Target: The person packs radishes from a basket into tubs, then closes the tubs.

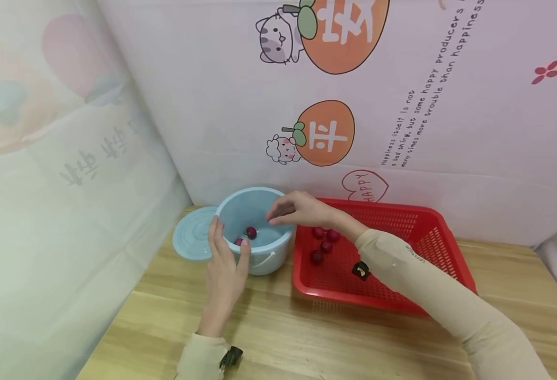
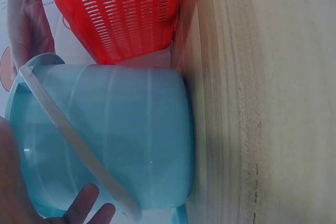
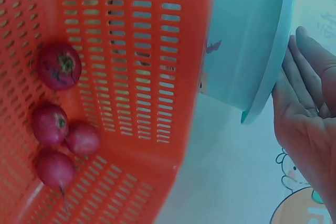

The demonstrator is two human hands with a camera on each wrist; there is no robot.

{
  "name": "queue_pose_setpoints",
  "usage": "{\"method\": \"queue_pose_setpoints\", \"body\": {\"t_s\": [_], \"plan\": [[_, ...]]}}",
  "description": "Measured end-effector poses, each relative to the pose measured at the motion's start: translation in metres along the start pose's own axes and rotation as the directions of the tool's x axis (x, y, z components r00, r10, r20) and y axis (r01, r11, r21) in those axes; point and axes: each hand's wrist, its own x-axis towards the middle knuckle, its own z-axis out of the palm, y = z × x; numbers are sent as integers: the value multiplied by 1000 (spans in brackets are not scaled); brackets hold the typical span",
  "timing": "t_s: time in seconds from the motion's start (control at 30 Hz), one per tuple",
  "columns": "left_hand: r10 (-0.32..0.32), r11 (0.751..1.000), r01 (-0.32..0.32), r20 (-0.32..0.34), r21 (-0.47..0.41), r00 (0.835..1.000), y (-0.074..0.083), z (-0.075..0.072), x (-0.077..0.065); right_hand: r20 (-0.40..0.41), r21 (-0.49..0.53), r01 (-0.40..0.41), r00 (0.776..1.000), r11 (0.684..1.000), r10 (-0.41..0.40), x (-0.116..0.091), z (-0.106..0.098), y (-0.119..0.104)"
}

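A light blue bucket (image 1: 259,258) stands on the table, with two radishes (image 1: 252,232) visible inside. My left hand (image 1: 226,272) rests against its near left side, thumb at the front rim and fingers along the left rim. In the left wrist view, two fingertips (image 2: 86,203) show beside the bucket's pale handle (image 2: 79,142). My right hand (image 1: 302,208) is over the bucket's right rim, fingers loosely bent and pointing into the opening. No object shows in its palm in the right wrist view. Several more radishes (image 3: 52,124) lie in the red basket (image 3: 184,103).
The red basket stands just right of the bucket, under my right forearm. A round blue lid (image 1: 192,235) lies left of the bucket. Printed cloth (image 1: 230,105) hangs behind and along the left of the wooden table (image 1: 278,338).
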Motion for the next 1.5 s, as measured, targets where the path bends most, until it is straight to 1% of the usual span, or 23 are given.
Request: {"method": "queue_pose_setpoints", "body": {"t_s": [0.2, 0.33, 0.57, 0.9, 1.33, 1.5], "plan": [[-27, 1000, 27, 5, 2, 1000, -3, 0, -4, -12, 76, -14, 1000, 997, 15, 1, 6, 6], [-32, 999, 32, 4, 1, 999, -4, 1, -4, -22, 84, -8, 1000, 996, 9, 0, 7, 8], [-18, 1000, 18, -2, 5, 1000, -4, 0, -1, -57, 86, -15, 998, 996, 20, -2, 5, 10], [9, 1000, -9, 0, 12, 1000, -3, 1, 3, -117, 182, 3, 993, 983, 18, -12, 7, 15], [-2, 1000, 2, -15, 26, 1000, -5, -2, 4, -120, 215, 43, 993, 976, -17, -6, 9, 17], [7, 999, -7, -6, 36, 1000, -6, 1, 3, -125, 224, 26, 992, 974, 2, -12, 8, 21]]}}
